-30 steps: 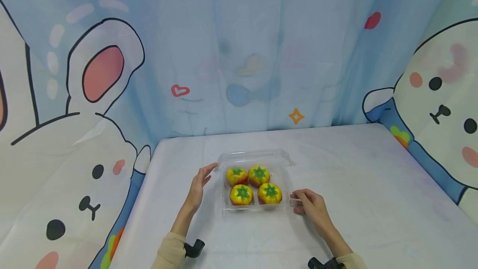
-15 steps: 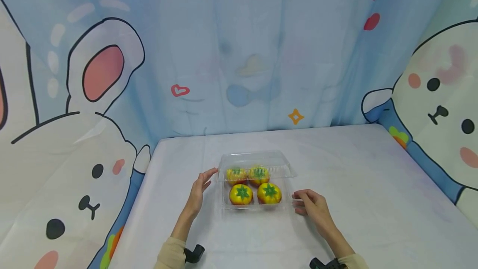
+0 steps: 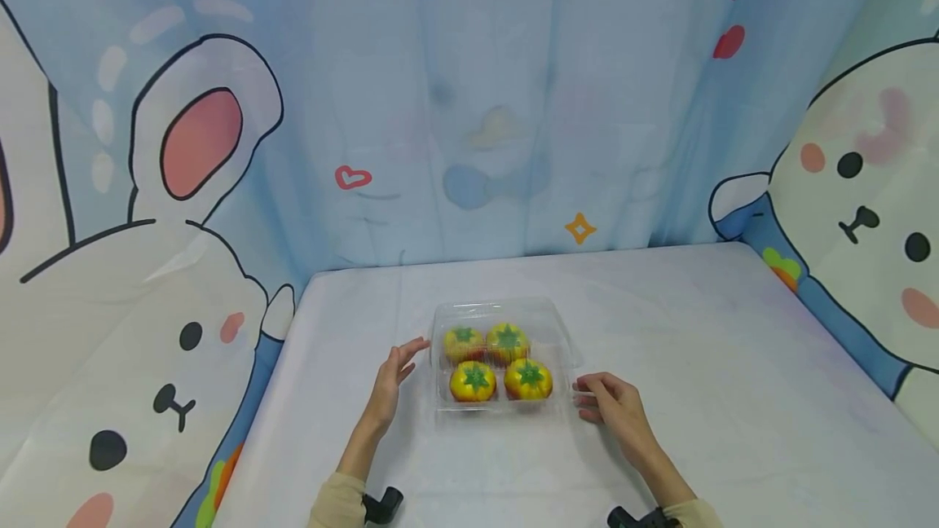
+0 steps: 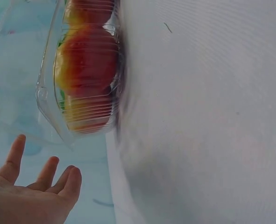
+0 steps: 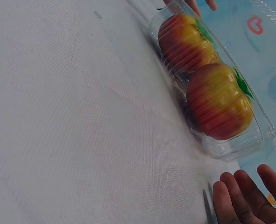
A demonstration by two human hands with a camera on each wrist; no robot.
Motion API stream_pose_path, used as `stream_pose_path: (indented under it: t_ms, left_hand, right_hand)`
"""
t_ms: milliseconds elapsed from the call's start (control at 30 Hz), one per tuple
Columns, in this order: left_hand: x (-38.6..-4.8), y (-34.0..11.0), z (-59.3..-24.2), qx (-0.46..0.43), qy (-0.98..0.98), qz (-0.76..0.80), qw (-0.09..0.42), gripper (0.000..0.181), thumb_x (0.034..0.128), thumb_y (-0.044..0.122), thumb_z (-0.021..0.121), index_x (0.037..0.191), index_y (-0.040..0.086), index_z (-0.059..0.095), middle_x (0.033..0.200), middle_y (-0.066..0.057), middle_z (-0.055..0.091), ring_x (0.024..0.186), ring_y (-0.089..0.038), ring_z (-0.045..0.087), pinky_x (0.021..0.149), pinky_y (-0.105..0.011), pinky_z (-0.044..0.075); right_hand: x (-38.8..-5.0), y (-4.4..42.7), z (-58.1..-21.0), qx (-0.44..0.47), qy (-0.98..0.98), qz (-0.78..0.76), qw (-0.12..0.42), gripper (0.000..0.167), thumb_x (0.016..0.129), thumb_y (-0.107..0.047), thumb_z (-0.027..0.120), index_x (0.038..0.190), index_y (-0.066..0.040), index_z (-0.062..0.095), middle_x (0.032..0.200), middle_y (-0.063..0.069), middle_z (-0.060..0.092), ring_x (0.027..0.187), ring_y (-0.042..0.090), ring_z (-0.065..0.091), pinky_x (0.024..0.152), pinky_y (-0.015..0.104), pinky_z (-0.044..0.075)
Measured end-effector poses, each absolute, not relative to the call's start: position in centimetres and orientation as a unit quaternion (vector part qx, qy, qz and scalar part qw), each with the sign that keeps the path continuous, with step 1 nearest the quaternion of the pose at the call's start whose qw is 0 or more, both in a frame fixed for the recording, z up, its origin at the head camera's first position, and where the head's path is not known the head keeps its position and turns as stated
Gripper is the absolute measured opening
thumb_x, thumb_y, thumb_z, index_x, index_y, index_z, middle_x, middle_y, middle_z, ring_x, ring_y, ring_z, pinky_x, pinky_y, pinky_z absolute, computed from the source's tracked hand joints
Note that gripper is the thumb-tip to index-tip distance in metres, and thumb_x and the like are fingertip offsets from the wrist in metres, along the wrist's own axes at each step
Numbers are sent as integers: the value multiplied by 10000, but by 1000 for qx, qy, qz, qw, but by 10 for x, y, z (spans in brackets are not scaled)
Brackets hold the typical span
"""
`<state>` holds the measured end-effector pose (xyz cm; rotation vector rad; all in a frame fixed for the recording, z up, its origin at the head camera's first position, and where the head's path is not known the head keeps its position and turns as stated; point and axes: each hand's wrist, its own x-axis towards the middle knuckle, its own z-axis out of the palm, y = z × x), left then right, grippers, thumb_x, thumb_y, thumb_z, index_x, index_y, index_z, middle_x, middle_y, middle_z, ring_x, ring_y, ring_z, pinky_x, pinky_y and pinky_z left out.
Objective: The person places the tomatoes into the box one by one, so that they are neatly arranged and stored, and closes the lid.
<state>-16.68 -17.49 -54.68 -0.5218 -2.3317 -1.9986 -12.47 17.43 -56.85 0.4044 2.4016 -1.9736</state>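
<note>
A clear plastic clamshell box stands mid-table with several yellow-red fruits with green, star-shaped tops, persimmon-like. Its clear lid slants over the back row of fruits; the front row shows uncovered. Beside the box's left edge is my left hand, fingers spread and fairly straight. In the left wrist view its fingertips come close to the lid's edge; contact is unclear. My right hand is at the box's right front side. The right wrist view shows its fingers extended, apart from the box.
A white cloth covers the table. Behind it hangs a light blue curtain with cartoon prints. Each wrist wears a black camera mount, the left one near the table's front.
The lid has swung down and forward from the back, now lying over the back fruits. My left hand has lowered slightly along with it. The right hand has barely moved.
</note>
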Motion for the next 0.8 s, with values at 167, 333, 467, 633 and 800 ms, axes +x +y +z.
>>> stream_pose_path:
  t_ms: [167, 333, 467, 633, 800]
  left_hand:
    - [-167, -176, -552, -156, -753, -639, 7, 633, 1086, 351, 126, 1339, -42, 552, 1491, -287, 384, 1429, -410, 292, 1142, -622, 225]
    - [-166, -176, -556, -148, -750, -645, -1, 668, 1081, 393, 114, 1330, -33, 564, 1498, -285, 374, 1430, -412, 290, 1142, -623, 225]
    - [-165, -176, -558, -144, -750, -645, -3, 699, 1073, 444, 119, 1326, -27, 569, 1498, -280, 378, 1429, -409, 294, 1140, -624, 230]
    - [-164, -176, -561, -142, -749, -647, -4, 702, 1076, 441, 116, 1322, -35, 569, 1499, -282, 377, 1432, -410, 287, 1141, -620, 234]
    - [-163, -174, -561, -137, -749, -648, -9, 660, 1089, 365, 112, 1321, -61, 559, 1500, -284, 375, 1436, -414, 277, 1141, -622, 231]
  right_hand:
    - [-125, 175, -569, 126, 767, -630, 1, 345, 1044, -199, 457, 1170, 87, 602, 1163, 236, 648, 877, 201, 693, 721, 272, 598]
    - [-124, 174, -571, 129, 767, -629, 3, 341, 1045, -199, 455, 1172, 84, 599, 1157, 227, 652, 880, 198, 691, 717, 268, 597]
    - [-124, 173, -572, 134, 764, -631, 6, 340, 1044, -203, 457, 1167, 79, 601, 1149, 218, 655, 870, 180, 689, 713, 273, 599]
    - [-124, 172, -572, 136, 764, -631, 10, 339, 1040, -206, 455, 1160, 76, 603, 1132, 203, 654, 873, 177, 691, 715, 280, 600]
    - [-123, 171, -569, 133, 764, -631, 14, 352, 1036, -204, 456, 1165, 90, 601, 1106, 190, 642, 878, 177, 692, 724, 292, 602]
